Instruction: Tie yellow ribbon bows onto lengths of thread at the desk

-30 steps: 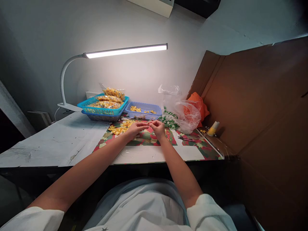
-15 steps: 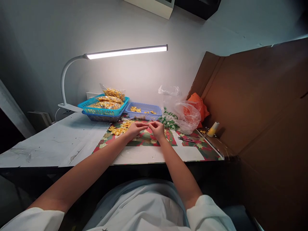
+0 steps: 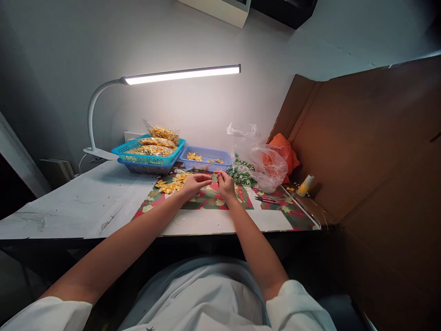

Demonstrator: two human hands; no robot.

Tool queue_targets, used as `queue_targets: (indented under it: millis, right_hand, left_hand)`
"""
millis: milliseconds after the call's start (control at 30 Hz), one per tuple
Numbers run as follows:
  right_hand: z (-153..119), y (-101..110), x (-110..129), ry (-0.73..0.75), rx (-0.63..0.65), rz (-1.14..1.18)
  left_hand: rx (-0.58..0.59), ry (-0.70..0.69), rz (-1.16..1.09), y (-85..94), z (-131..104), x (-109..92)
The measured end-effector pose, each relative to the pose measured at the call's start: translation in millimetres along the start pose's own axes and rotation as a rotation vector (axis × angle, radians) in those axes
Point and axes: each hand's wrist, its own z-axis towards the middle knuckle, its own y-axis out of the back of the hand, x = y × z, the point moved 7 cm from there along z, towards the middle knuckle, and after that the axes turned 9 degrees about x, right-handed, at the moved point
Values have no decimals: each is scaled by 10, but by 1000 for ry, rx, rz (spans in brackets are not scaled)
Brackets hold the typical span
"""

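Note:
My left hand (image 3: 195,185) is closed in a pinch above the patterned sheet (image 3: 206,202); whatever sits between its fingertips is too small to make out. Facing it, a narrow gap away, my right hand (image 3: 225,185) has its thumb and fingers bent close together, and I cannot make out anything in them. Yellow bow-shaped pieces (image 3: 168,187) lie in a pile just left of my left hand. Thin pale strands (image 3: 237,189) show on the sheet beside my right hand.
A turquoise basket (image 3: 144,159) holds bagged yellow pieces; a lilac basket (image 3: 206,166) holds loose ones. Plastic bags (image 3: 268,161), pink-handled snips (image 3: 267,200) and a thread cone (image 3: 305,185) stand or lie right. A lamp (image 3: 182,74) hangs above; a cardboard panel (image 3: 372,138) walls the right side.
My fingertips, which met before, are now slightly apart. The right hand's fingers have shifted a little upward and to the right; my left hand has barely moved.

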Motion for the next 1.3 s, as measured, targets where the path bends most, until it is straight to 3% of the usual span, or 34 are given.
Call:
queue_targets:
  millis: [500,700,800,900,967,1200,1300]
  right_hand:
    - [-30,-91,108,50,73,4]
    - [-40,-68,129,49,59,-15]
    - [-38,-56,115,34,42,-22]
    - [-37,-39,95,12,22,-21]
    - [-38,-23,84,-1,8,-16]
    - [-51,8,66,-28,-14,6]
    - [-43,-4,54,-32,-7,14]
  left_hand:
    - [-64,4,137,37,-26,-18]
    - [-122,-44,326,255,0,-261]
    - [48,-23,421,301,-34,-403]
    - [319,30,517,211,-192,-469]
    - [423,44,589,173,-332,-502]
    - [429,50,876,403,-789,-630]
    - [436,-30,923,356,-1039,-690]
